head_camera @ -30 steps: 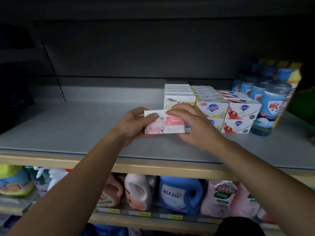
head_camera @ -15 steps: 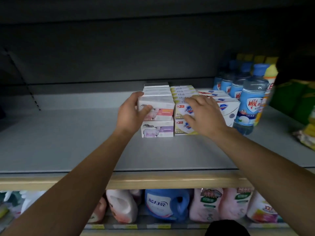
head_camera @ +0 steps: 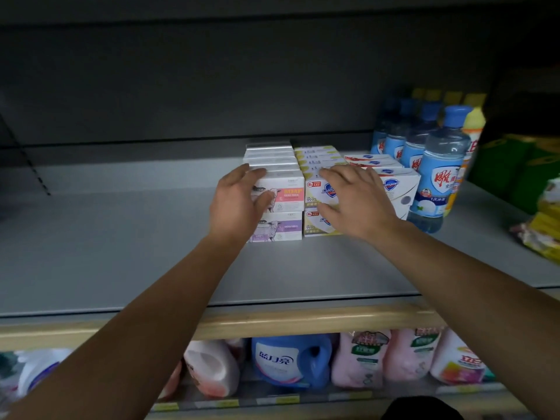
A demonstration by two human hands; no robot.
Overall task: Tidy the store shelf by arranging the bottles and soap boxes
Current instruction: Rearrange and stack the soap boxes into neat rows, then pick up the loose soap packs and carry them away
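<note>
- The grey shelf [head_camera: 127,253] carries stacked soap boxes mid-back, with blue bottles [head_camera: 439,174] just right.
- Left hand [head_camera: 235,201], fingers straight, touches the pink-label soap box [head_camera: 288,195], top of its stack.
- Right hand [head_camera: 357,201] lies flat, seemingly on the yellow soap boxes [head_camera: 315,189].

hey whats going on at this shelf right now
A person is straightening stacked soap boxes on the grey shelf. The left hand rests against the left end of the pink soap box, which sits on top of a purple soap box. The right hand lies with spread fingers over the yellow-trimmed soap boxes beside them. Blue-capped bottles stand in a row to the right.
</note>
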